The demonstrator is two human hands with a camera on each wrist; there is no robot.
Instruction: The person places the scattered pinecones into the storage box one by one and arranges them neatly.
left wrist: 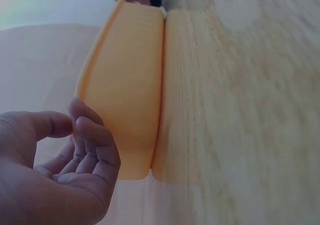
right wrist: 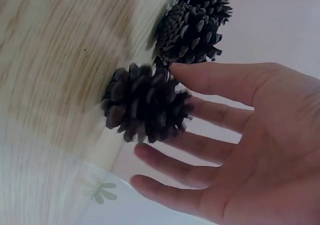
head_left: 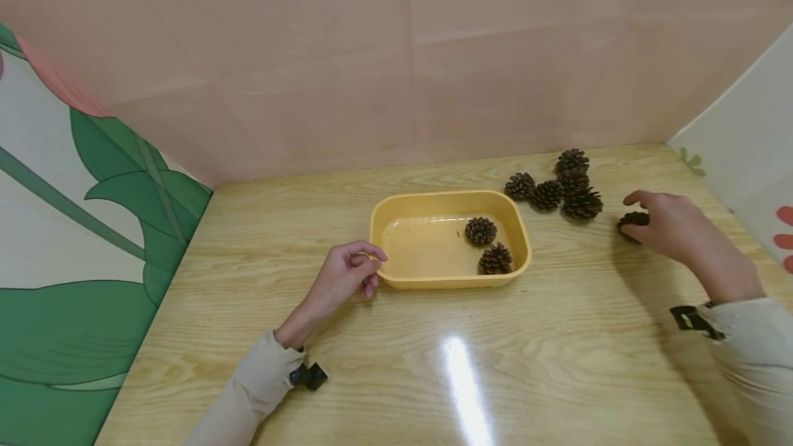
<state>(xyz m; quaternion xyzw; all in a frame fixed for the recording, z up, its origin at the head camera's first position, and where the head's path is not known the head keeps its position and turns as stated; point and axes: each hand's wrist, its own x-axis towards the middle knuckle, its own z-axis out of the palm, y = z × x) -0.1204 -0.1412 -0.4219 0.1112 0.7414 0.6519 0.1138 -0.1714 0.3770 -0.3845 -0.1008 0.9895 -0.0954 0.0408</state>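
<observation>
A yellow plastic basin (head_left: 449, 282) stands on the table with two pine cones, one (head_left: 480, 231) behind the other (head_left: 495, 259), at its right end. My left hand (head_left: 350, 268) pinches the basin's left rim between thumb and fingers, its other fingers curled below. Over at the right, my right hand (head_left: 672, 226) reaches around a single brown pine cone (right wrist: 145, 105). Its thumb is by the cone's near side and its fingers spread past the far side; a gap shows above the cone in the head view.
Several more pine cones (head_left: 582, 204) lie clustered behind the basin's right end, near the pink back wall (head_left: 310, 88). A light wood table (head_left: 384, 363) carries everything. Side walls bear painted leaves (head_left: 56, 329) at left and red petals (head_left: 783, 239) at right.
</observation>
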